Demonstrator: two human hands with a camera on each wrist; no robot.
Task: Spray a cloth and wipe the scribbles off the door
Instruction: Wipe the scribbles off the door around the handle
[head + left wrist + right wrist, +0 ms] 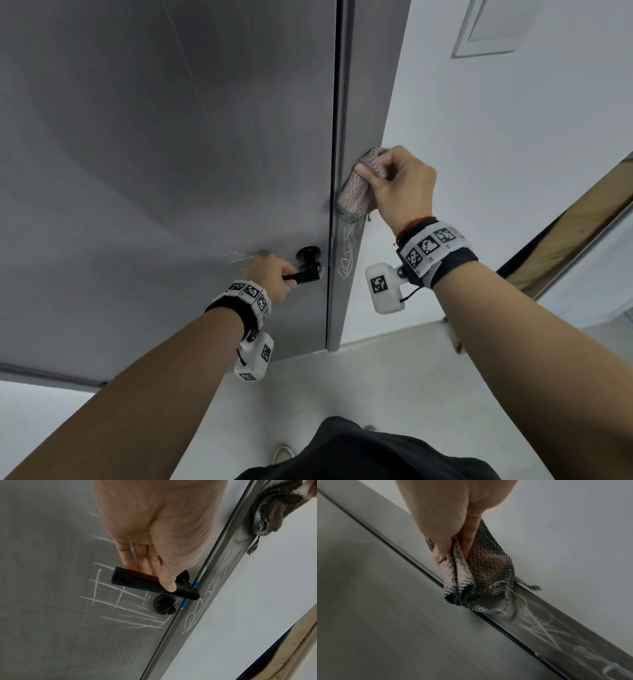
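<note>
Door: a grey door (171, 154) with a fine grain fills the left of the head view; it is closed against its frame.
Door frame: a grey metal strip (356, 102) stands just right of the door edge, between door and wall.
Scribbles: white chalk-like lines (120, 601) lie on the door around and below the handle; more scribbles (547, 626) run along the frame strip below the cloth.
Handle: a black lever handle (154, 585) with a round black lock knob (165, 606) just under it.
Left hand: the left hand (270, 274) holds the handle, fingers behind the lever and thumb over its front.
Right hand: the right hand (399, 185) grips the cloth, with fingers and thumb curled round it.
Cloth: a bunched pinkish woven cloth (358, 192) with a checked hem is pressed on the frame strip, above the frame scribbles.
Room: a white wall (513, 137) to the right, a pale floor (342, 387) below, a wooden board edge (565, 240) at far right.
</note>
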